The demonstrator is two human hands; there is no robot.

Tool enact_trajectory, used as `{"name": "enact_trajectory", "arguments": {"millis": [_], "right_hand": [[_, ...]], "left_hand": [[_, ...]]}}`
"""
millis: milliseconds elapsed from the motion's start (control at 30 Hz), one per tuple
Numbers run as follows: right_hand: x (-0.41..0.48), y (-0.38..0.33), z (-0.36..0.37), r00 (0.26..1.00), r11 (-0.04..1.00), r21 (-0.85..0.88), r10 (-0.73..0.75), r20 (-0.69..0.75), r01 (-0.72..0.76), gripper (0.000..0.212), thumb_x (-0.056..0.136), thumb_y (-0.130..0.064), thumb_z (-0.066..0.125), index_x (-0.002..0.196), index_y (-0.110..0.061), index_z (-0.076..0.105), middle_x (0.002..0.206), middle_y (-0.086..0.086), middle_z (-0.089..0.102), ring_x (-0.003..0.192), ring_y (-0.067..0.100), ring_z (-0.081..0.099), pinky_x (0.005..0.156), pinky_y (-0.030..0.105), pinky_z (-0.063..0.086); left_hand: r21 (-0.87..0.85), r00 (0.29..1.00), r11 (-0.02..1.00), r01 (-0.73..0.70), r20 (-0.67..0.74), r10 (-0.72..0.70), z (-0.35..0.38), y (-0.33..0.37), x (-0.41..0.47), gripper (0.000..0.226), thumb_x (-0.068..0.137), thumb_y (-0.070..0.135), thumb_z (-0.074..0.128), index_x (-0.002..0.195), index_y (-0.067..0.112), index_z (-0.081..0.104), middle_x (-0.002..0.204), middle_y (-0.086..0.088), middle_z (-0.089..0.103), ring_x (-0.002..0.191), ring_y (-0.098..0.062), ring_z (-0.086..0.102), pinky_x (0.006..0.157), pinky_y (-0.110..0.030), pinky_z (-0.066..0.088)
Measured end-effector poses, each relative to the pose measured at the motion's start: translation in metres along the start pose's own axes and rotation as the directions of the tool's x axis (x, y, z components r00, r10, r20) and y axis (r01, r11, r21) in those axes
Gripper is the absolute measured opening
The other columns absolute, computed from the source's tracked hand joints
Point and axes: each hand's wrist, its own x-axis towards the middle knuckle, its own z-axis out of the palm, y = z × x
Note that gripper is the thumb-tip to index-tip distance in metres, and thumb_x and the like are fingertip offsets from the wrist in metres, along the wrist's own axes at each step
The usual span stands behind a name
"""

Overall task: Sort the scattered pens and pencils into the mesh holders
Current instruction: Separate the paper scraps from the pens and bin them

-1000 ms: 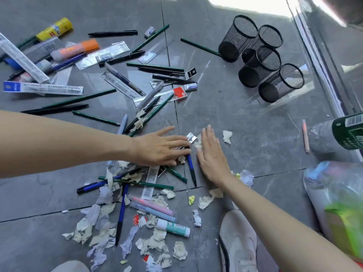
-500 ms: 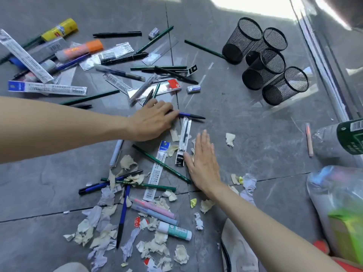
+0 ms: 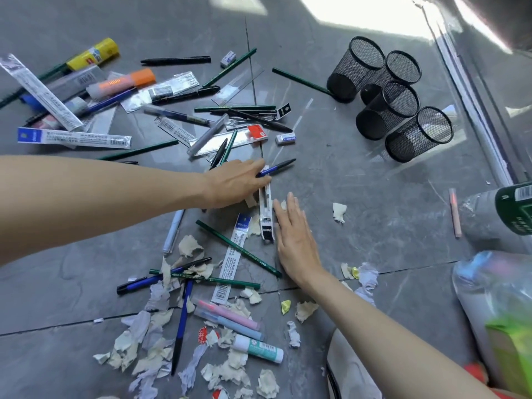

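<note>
At the far left of the grey floor (image 3: 374, 214), a heap of packaged refills, markers and loose pencils lies well apart from the holders; leave it for later passes. Your left hand (image 3: 233, 185) rests palm down near the centre, fingers extended and nearly flat, with the fingertips pressing on the blue pen (image 3: 276, 168); whether the pen is actually pinched cannot be told, as the hand covers its rear end. The pen lies flat, its long axis running from lower left to upper right, with the dark tip directed towards the mesh holders (image 3: 391, 102). Expect a light, rigid, smooth barrel that will likely roll or skid on the polished tile; take hold at mid-barrel between thumb and two fingers rather than at the tapered tip. Just below it lies a white packaged pen (image 3: 265, 214), long axis nearly vertical in the view. Your right hand (image 3: 296, 240) lies open and flat beside that package, fingers together, holding nothing. Further right, the four black holders stand clustered upright and appear empty.
</note>
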Motion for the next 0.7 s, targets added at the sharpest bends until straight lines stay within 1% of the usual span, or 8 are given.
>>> {"name": "enact_trajectory", "arguments": {"millis": [67, 200, 233, 300, 400, 467, 567, 700], "right_hand": [[0.000, 0.001, 0.000, 1.000, 1.000, -0.015, -0.012, 0.006, 0.012, 0.053, 0.102, -0.012, 0.029, 0.152, -0.019, 0.014, 0.160, 0.004, -0.006, 0.146, 0.013, -0.010, 0.119, 0.028, -0.004], [-0.002, 0.000, -0.003, 0.999, 0.999, -0.001, -0.032, 0.033, 0.032, 0.051, 0.104, -0.021, 0.027, 0.152, -0.018, 0.011, 0.160, 0.002, -0.008, 0.146, 0.011, -0.011, 0.119, 0.027, -0.004], [-0.002, -0.002, -0.004, 0.999, 0.999, 0.011, -0.033, 0.037, 0.033, 0.052, 0.104, -0.023, 0.026, 0.152, -0.019, 0.008, 0.159, 0.001, -0.009, 0.146, 0.010, -0.012, 0.119, 0.026, -0.006], [-0.001, -0.005, -0.004, 0.999, 0.998, 0.053, -0.021, 0.041, 0.019, 0.054, 0.103, -0.027, 0.028, 0.152, -0.023, 0.004, 0.159, -0.001, -0.011, 0.145, 0.008, -0.013, 0.117, 0.024, -0.009], [0.003, -0.012, -0.003, 0.999, 0.996, 0.089, 0.019, 0.045, -0.023, 0.057, 0.103, -0.033, 0.027, 0.152, -0.022, 0.001, 0.159, -0.003, -0.013, 0.145, 0.007, -0.015, 0.118, 0.026, -0.010], [0.007, -0.018, -0.003, 0.999, 0.995, 0.100, 0.024, 0.046, -0.028, 0.059, 0.102, -0.038, 0.026, 0.152, -0.025, -0.001, 0.159, -0.002, -0.014, 0.144, 0.008, -0.017, 0.118, 0.028, -0.011], [0.015, -0.028, -0.002, 0.994, 0.998, 0.045, -0.055, 0.098, 0.050, 0.057, 0.101, -0.043, 0.026, 0.151, -0.033, 0.000, 0.158, 0.003, -0.017, 0.144, 0.014, -0.020, 0.118, 0.033, -0.012], [0.029, -0.043, 0.003, 0.970, 0.983, -0.095, -0.135, 0.202, 0.157, 0.057, 0.100, -0.048, 0.025, 0.151, -0.034, 0.003, 0.156, 0.003, -0.024, 0.143, 0.018, -0.024, 0.116, 0.035, -0.013]], "left_hand": [[0.051, 0.999, 0.998, -0.028, -0.025, 0.029, 0.001, -0.009, -0.002, 0.025, 0.092, 0.002, 0.047, 0.116, 0.003, 0.052, 0.092, -0.007, 0.037, 0.068, -0.017, 0.035, 0.055, -0.030, 0.032], [0.195, 0.971, 0.952, -0.235, -0.004, 0.241, -0.002, -0.022, -0.005, 0.021, 0.091, 0.007, 0.053, 0.111, 0.004, 0.054, 0.102, -0.010, 0.045, 0.073, -0.014, 0.035, 0.065, -0.029, 0.049], [0.192, 0.967, 0.951, -0.241, -0.038, 0.252, -0.004, -0.024, -0.004, 0.020, 0.088, 0.005, 0.057, 0.108, 0.003, 0.056, 0.098, -0.011, 0.047, 0.071, -0.015, 0.038, 0.061, -0.030, 0.049], [0.107, 0.977, 0.979, -0.176, -0.103, 0.187, -0.004, -0.028, -0.004, 0.026, 0.080, -0.002, 0.064, 0.105, 0.001, 0.057, 0.089, -0.013, 0.047, 0.061, -0.018, 0.038, 0.048, -0.030, 0.041], [-0.003, 0.999, 1.000, -0.001, -0.051, 0.001, -0.007, -0.033, -0.011, 0.036, 0.079, -0.008, 0.059, 0.112, 0.003, 0.049, 0.092, -0.013, 0.042, 0.060, -0.020, 0.040, 0.047, -0.031, 0.038], [-0.044, 0.987, 0.986, 0.159, 0.001, -0.159, -0.006, -0.038, -0.016, 0.031, 0.082, -0.007, 0.052, 0.111, 0.003, 0.047, 0.100, -0.014, 0.042, 0.069, -0.024, 0.047, 0.053, -0.036, 0.044], [-0.042, 0.942, 0.943, 0.330, -0.051, -0.332, -0.003, -0.045, -0.018, 0.013, 0.088, 0.002, 0.049, 0.102, 0.002, 0.049, 0.097, -0.016, 0.044, 0.075, -0.029, 0.047, 0.049, -0.037, 0.034], [0.017, 0.931, 0.940, 0.341, -0.143, -0.335, 0.006, -0.043, -0.022, 0.019, 0.089, 0.020, 0.054, 0.103, 0.006, 0.053, 0.101, -0.018, 0.049, 0.084, -0.031, 0.047, 0.060, -0.038, 0.034]]}}
